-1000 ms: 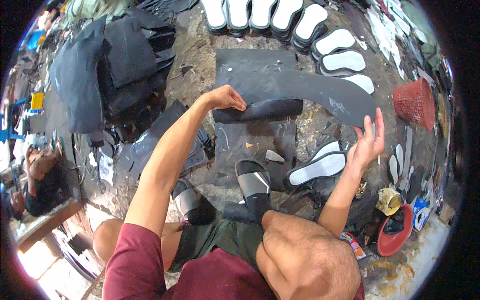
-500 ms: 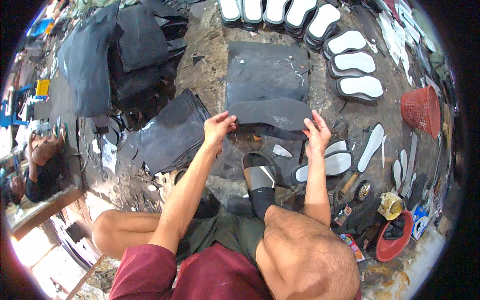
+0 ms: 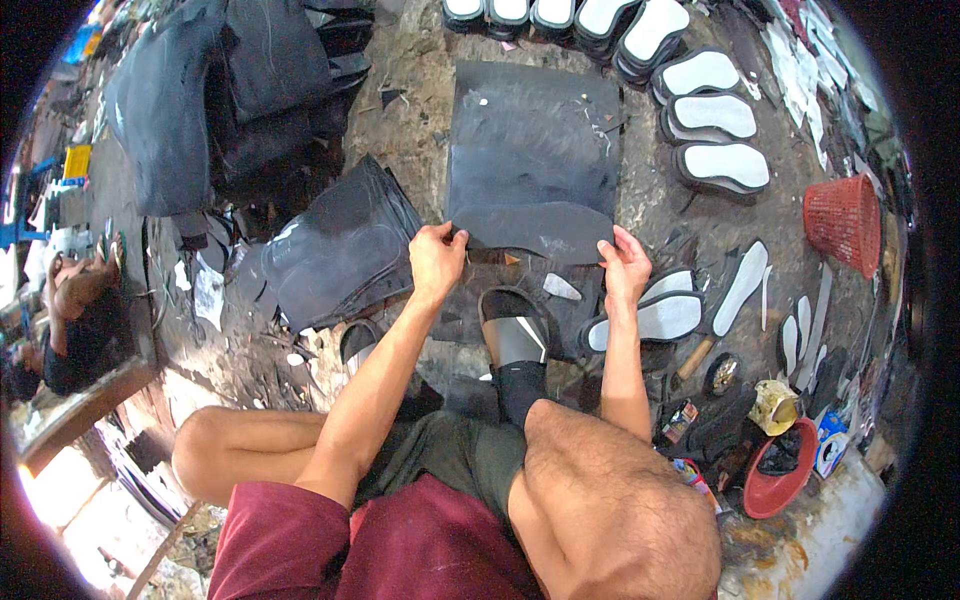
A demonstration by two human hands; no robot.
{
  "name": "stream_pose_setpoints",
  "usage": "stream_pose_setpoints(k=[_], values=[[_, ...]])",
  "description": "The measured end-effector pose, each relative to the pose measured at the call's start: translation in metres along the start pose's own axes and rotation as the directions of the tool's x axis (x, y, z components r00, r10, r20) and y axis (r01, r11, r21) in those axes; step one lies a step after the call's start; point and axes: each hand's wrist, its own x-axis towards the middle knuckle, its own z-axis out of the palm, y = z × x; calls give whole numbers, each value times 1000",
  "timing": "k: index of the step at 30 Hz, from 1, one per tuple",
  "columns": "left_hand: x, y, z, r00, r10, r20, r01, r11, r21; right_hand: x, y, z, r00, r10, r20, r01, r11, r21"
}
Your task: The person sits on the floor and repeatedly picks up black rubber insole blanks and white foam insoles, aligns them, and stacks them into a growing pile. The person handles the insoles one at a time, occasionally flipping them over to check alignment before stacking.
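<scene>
A dark sole-shaped rubber piece (image 3: 540, 230) lies lengthwise from left to right across the near end of a black rubber sheet (image 3: 535, 115) on the ground. My left hand (image 3: 437, 262) pinches its left tip with thumb and bent fingers. At the other tip, my right hand (image 3: 624, 268) grips the edge, thumb on the near side. The piece looks level with the sheet; whether it rests fully on it I cannot tell. Just left of my left hand is a stack of black rubber sheets (image 3: 340, 245).
White-topped soles (image 3: 715, 118) in small stacks curve along the far right. More black sheets (image 3: 165, 110) are piled far left. Right of me are grey soles (image 3: 670, 318), a wooden-handled tool (image 3: 697, 358), a red basket (image 3: 842, 225) and a red bowl (image 3: 778, 490). My sandalled foot (image 3: 515, 335) is close by.
Both hands have lowered the sole piece onto or close to the sheet's near end, lining it up there. A gap under it no longer shows. The view has shifted slightly.
</scene>
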Motion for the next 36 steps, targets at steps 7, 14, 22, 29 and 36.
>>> stream_pose_setpoints(k=[7, 14, 22, 29, 36], values=[[3, 6, -3, 997, -73, 33, 72, 997, 17, -1, 3, 1, 1000, 10, 26, -10, 1000, -1], [2, 4, 2, 997, -75, -9, 75, 997, 30, 1, 5, 1, 1000, -19, 19, 19, 1000, -1], [1, 25, 8, 807, 559, 191, -590, 779, 213, 7, 8, 5, 1000, -14, -21, 15, 1000, 19], [25, 20, 32, 535, 765, 357, -823, 568, 16, 10, 12, 7, 994, -87, -65, 82, 994, -74], [46, 62, 6, 603, 616, 506, -638, 754, -157, -14, -29, -9, 813, -457, -360, 335, 873, -354]])
